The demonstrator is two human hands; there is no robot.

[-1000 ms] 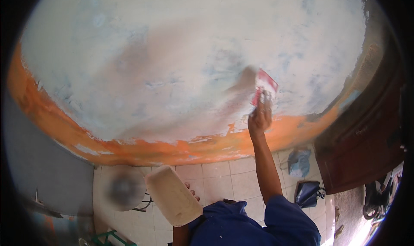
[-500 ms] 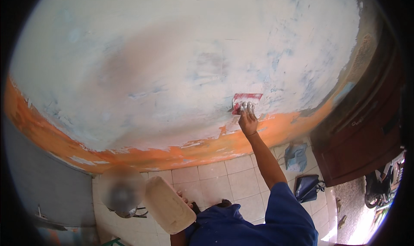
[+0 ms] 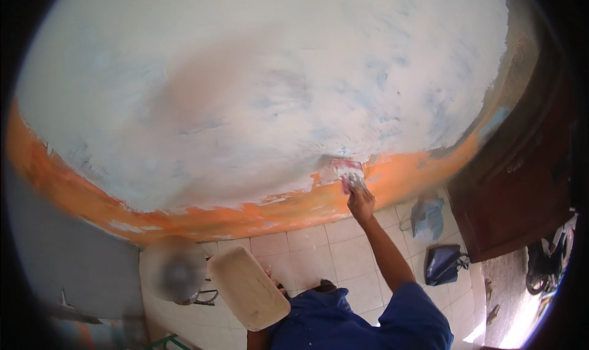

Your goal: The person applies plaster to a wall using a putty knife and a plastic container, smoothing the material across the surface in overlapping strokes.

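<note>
Wall [image 3: 257,123] is off-white, mottled with blue-grey patches; the band [image 3: 294,201] below it is orange, its upper border ragged and flecked white. Spreader [image 3: 348,168] is red, smeared white. Tray [image 3: 246,288] is beige. Shirt [image 3: 362,320] is deep blue. Floor [image 3: 307,258] shows cream tiles in a darker-lined grid. Door [image 3: 515,203] is dark reddish-brown; side wall [image 3: 73,212], grey; bag [image 3: 443,266], navy.

Patchy white wall [image 3: 245,98] fills the far side, ragged orange band [image 3: 270,217] along its foot, grey wall [image 3: 73,209] closing the left, pale floor tiles [image 3: 353,252] nearer, dark red panel [image 3: 521,196] right, bright light [image 3: 523,325] blazing near right!
</note>
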